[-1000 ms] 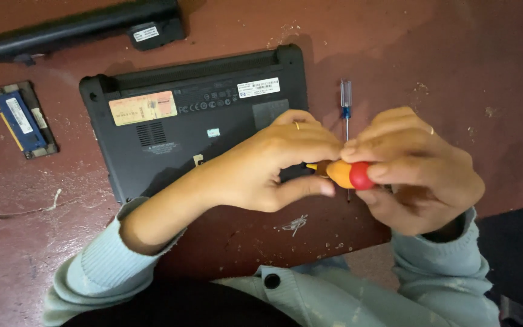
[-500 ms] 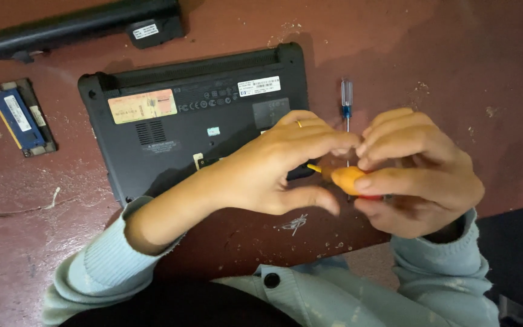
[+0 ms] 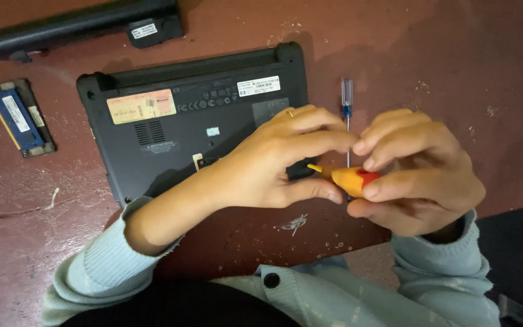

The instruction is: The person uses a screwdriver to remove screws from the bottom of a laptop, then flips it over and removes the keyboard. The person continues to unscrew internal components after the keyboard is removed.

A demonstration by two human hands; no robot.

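We see a worn reddish-brown table [image 3: 455,54] carrying an upturned black laptop [image 3: 171,139] at centre, a battery [image 3: 74,24] and memory module [image 3: 16,118] at upper left, and a blue screwdriver [image 3: 347,106] right of centre.

You have one laptop [image 3: 177,130], two screwdrivers, orange [image 3: 349,179] and blue [image 3: 347,106], one battery [image 3: 80,24], and one memory card [image 3: 16,118].

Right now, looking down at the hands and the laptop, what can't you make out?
- Orange screwdriver, head view: tip hidden behind left hand; rear wrapped by right hand.
- Laptop: near right corner covered by both hands.
- Long black battery: cut off by the top edge.
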